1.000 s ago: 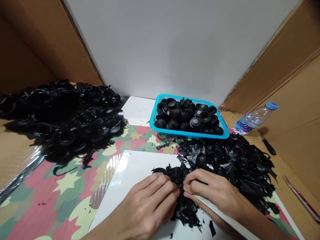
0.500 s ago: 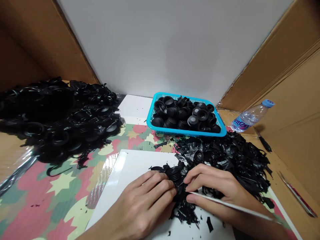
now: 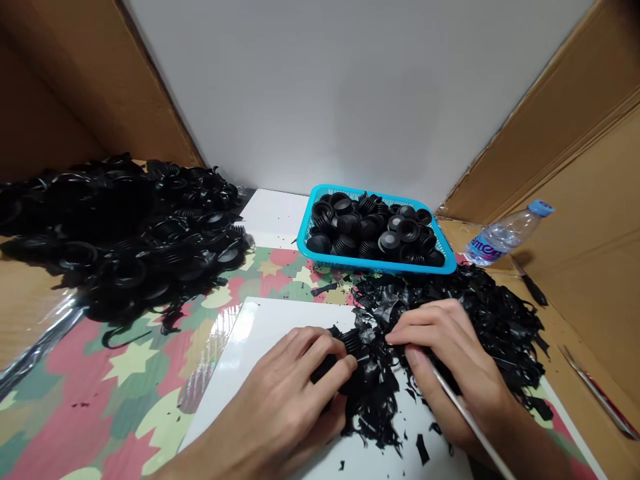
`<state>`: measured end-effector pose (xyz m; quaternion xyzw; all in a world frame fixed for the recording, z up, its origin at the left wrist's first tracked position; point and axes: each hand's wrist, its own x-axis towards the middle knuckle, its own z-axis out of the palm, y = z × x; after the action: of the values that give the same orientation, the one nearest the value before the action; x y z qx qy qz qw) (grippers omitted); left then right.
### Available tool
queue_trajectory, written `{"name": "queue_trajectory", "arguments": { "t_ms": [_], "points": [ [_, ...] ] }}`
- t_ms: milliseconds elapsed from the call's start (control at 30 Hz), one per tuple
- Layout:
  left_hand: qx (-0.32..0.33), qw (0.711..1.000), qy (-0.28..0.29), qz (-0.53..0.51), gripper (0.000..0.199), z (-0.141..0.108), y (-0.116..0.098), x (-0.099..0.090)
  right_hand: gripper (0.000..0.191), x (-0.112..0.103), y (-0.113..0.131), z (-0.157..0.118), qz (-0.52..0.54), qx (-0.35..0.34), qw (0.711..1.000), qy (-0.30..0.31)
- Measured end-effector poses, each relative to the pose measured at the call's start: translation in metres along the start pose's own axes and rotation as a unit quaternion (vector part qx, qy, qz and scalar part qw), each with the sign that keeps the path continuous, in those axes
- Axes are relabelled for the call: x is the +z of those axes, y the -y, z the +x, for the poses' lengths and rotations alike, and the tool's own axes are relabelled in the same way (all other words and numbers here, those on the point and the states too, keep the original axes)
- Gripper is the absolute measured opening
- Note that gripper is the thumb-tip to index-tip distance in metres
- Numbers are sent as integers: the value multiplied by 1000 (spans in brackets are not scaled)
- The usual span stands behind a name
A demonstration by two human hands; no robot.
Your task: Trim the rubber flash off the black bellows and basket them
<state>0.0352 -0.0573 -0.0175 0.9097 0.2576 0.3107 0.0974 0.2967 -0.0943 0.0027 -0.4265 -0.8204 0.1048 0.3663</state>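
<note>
My left hand [image 3: 293,390] lies over the white board [image 3: 227,373], its fingers curled round a black ribbed rubber piece [image 3: 351,343]. Much of that piece is covered by the fingers. Just to the right, my right hand [image 3: 453,370] grips a long, thin, pale tool [image 3: 473,423] pointing down toward the lower right. What its far end is, and whether the fingertips also pinch a black strip, I cannot make out. Torn black scraps [image 3: 375,413] lie on the board between and below both hands.
A blue basket [image 3: 377,267] of black ribbed pieces stands at the back. Left is a large heap of untrimmed black pieces [image 3: 125,267]; right, a scrap pile [image 3: 505,333]. A water bottle [image 3: 505,233], a black-handled knife [image 3: 533,290] and red-and-silver tweezers [image 3: 597,393] sit along the right.
My right hand has moved slightly up and right, away from the left hand, and the thin tool has swung to a steeper slant. The left hand stays on the ribbed piece.
</note>
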Motion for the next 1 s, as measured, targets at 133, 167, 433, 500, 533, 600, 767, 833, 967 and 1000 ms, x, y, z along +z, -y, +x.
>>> {"name": "queue_trajectory", "arguments": {
  "t_ms": [133, 167, 433, 500, 533, 600, 767, 833, 967, 1000],
  "points": [
    [-35, 999, -2, -38, 23, -3, 0, 1, 51, 9, -3, -9, -40, 22, 995, 84],
    [-48, 997, -3, -55, 22, -4, 0, 2, 50, 13, -3, -9, -38, 31, 992, 118],
    [-88, 987, 16, -133, 23, -6, 1, 1, 19, 33, 1, -7, -79, 17, 984, 160],
    [-92, 985, 21, -144, 24, -5, 0, 0, 18, 36, 0, -8, -93, 2, 984, 155],
    [-98, 983, 25, -152, 23, -5, 0, -1, 19, 37, -2, -8, -103, -5, 983, 153],
    [-110, 978, 35, -172, 24, -4, 1, -2, 19, 40, -5, -8, -127, -23, 982, 140],
    [-44, 975, 85, -200, 35, -7, 7, -3, 23, 43, -11, -2, -192, -35, 978, 79],
    [2, 976, 103, -193, 34, -7, 7, -3, 22, 43, -13, 2, -210, -30, 975, 70],
    [61, 977, 126, -161, 24, -3, 7, -4, 21, 41, -12, 5, -216, -27, 974, 64],
    [59, 977, 129, -158, 23, -2, 7, -5, 21, 41, -12, 5, -216, -26, 974, 63]
  ]
}}
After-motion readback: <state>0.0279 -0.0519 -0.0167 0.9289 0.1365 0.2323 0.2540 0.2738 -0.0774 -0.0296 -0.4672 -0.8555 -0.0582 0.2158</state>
